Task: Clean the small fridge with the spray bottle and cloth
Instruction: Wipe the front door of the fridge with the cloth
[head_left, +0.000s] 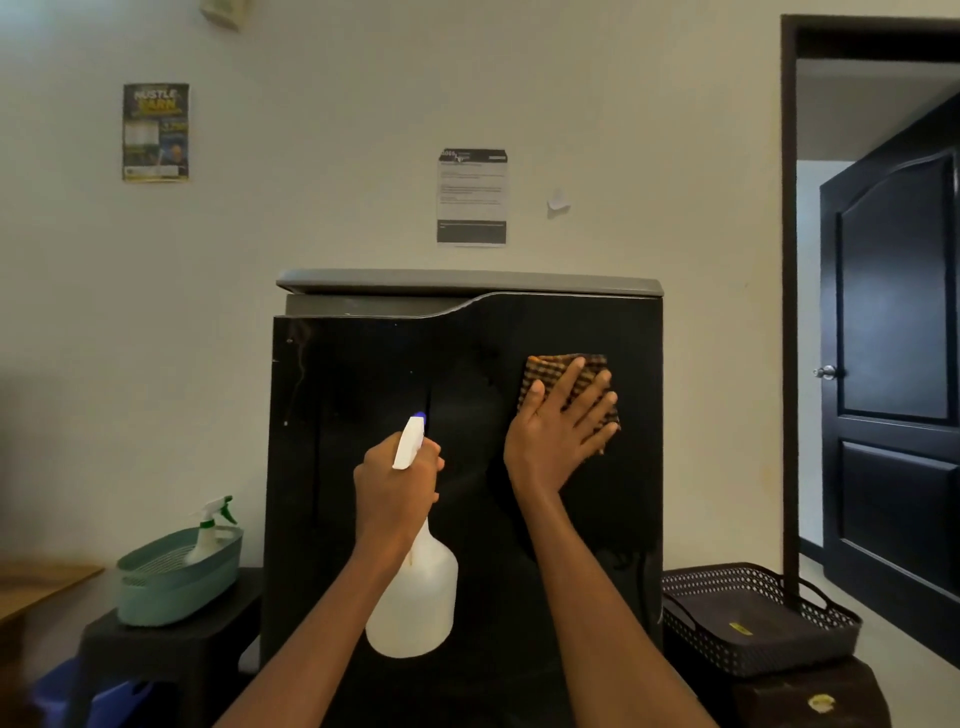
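Observation:
The small black fridge (363, 374) with a grey top stands against the wall, its door shut and facing me. My left hand (397, 488) grips the neck of a white spray bottle (413, 603), whose blue-tipped nozzle points at the door's middle. My right hand (558, 431) lies flat with fingers spread on a brown checked cloth (545, 371), pressing it against the upper right part of the door.
A green basket (176, 587) holding a second spray bottle (210, 525) sits on a dark stool to the left. A dark perforated basket (753, 623) rests on a stool to the right. A dark open door (893, 364) fills the doorway at the far right.

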